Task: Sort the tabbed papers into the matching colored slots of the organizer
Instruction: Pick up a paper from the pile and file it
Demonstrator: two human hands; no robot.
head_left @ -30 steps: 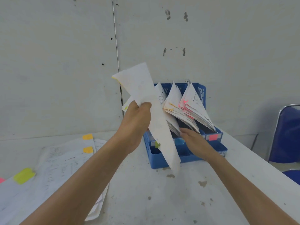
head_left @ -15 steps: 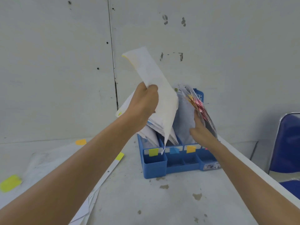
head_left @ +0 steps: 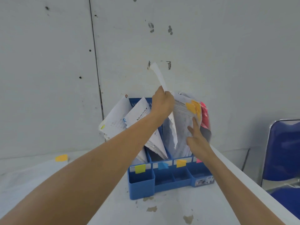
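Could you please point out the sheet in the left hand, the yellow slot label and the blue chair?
sheet (head_left: pixel 159 77), head view, its rolled upper part.
yellow slot label (head_left: pixel 140 168), head view, its middle.
blue chair (head_left: pixel 285 148), head view, its backrest.

filed papers (head_left: pixel 116 120) crowd organizer (head_left: pixel 141 184) slots, wall (head_left: pixel 48 78) close behind

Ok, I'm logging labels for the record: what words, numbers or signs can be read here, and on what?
Nothing reads clearly.
White sheet in the blue organizer: dark printed line, too blurred.
Orange-tabbed sheet: printed heading, too blurred.
Sticker on the organizer's front: too small.
Slot tabs: colour only, no writing shows.
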